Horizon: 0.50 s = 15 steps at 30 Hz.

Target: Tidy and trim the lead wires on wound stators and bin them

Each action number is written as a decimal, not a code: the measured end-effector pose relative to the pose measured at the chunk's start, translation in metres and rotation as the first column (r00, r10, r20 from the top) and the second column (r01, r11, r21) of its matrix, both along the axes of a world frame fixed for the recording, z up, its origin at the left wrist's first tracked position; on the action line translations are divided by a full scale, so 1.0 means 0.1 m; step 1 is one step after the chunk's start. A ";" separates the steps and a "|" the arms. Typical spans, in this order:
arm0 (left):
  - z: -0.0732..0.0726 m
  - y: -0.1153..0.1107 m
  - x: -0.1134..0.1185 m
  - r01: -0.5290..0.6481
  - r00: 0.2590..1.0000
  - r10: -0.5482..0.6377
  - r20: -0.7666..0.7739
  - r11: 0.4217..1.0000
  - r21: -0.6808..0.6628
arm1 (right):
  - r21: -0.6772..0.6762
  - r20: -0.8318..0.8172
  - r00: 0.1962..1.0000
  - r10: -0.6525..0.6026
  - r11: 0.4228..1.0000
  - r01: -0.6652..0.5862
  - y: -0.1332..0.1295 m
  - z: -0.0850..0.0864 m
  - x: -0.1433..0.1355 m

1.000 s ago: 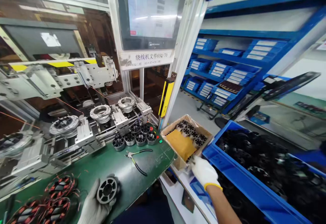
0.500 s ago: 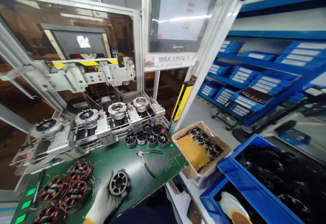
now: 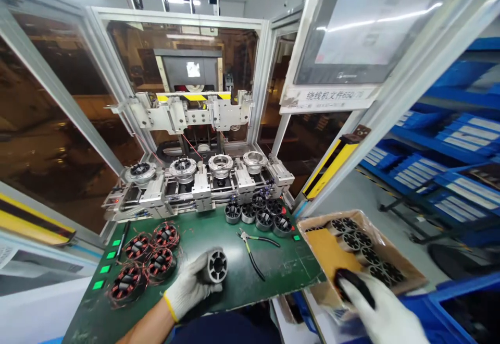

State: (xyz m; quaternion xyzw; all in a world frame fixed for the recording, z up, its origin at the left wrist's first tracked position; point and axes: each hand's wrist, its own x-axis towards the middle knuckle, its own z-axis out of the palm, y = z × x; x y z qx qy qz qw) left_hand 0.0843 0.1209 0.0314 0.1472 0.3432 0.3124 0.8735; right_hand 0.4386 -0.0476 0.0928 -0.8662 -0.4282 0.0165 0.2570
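Your left hand [image 3: 195, 283] grips a stator core [image 3: 211, 267], probably heavy, stiff, best held round its outside; your right hand [image 3: 386, 307] clasps a blurred black part [image 3: 357, 286].

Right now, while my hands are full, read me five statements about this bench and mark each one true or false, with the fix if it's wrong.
1. Your left hand holds a slotted metal core. True.
2. Your right hand holds the pliers. False: it holds a black part, and the pliers lie on the green table.
3. The copper-wound parts are to the left of the pliers. True.
4. The cardboard box stands at the left end of the green table. False: it stands at the right end.
5. Your left hand wears a pale glove. True.
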 end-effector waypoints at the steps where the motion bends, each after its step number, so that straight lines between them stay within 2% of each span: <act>1: 0.12 0.01 0.02 0.040 0.998 -0.044 0.041 0.995 0.093 | 0.064 -0.023 0.993 0.119 0.991 -0.117 0.19 0.10 -0.25; 3: 0.36 0.02 0.09 0.098 0.989 -0.122 0.078 0.959 0.267 | 0.262 0.045 0.951 0.306 0.915 -0.307 0.55 0.23 -0.79; 5: 0.54 0.01 0.15 0.109 0.989 -0.141 0.053 0.913 0.394 | 0.418 0.158 0.908 0.389 0.806 -0.418 0.83 0.27 -1.27; 6: 0.60 0.00 0.17 0.100 0.991 -0.127 0.031 0.890 0.444 | 0.468 0.211 0.892 0.399 0.760 -0.450 0.92 0.27 -1.47; 8: 0.65 -0.02 0.17 0.056 0.998 -0.058 -0.013 0.854 0.516 | 0.482 0.315 0.830 0.460 0.676 -0.557 1.01 0.24 -1.76; 12: 0.67 -0.02 0.06 -0.032 0.985 0.125 -0.116 0.802 0.596 | 0.399 0.436 0.641 0.631 0.503 -0.767 0.99 0.17 -1.99; 15: 0.76 -0.03 -0.06 -0.042 0.969 0.187 -0.165 0.774 0.632 | 0.420 0.406 0.571 0.713 0.409 -0.810 0.99 0.15 -1.98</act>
